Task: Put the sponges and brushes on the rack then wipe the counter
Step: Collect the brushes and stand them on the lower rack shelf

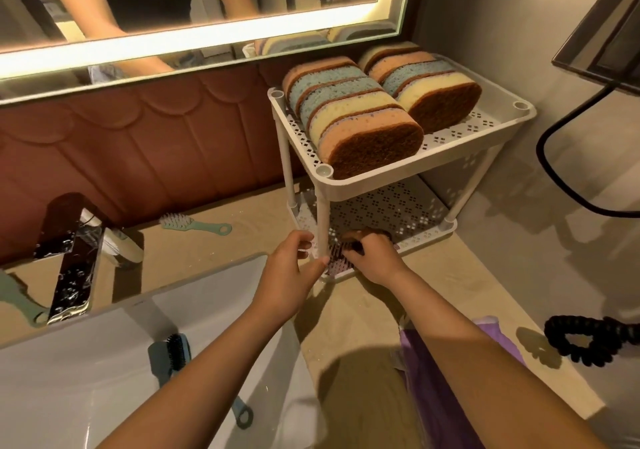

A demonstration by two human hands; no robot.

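A white two-tier rack (460, 138) stands on the counter by the wall. Two rows of several coloured sponges (353, 112) fill its top shelf. My right hand (372, 258) is shut on a dark brush (349, 246), holding it at the front corner of the lower shelf (391, 209). My left hand (291, 268) grips the rack's front leg (322, 221). A light green brush (194, 223) lies on the counter behind the tap. A blue brush (173, 350) rests in the sink, partly under my left forearm.
The white sink (69, 372) and chrome tap (72, 272) are at the left. A purple cloth (433, 379) lies on the beige counter (363, 317) under my right arm. A black coiled cord (588, 343) hangs at the right. Another green handle (17, 296) shows at the far left.
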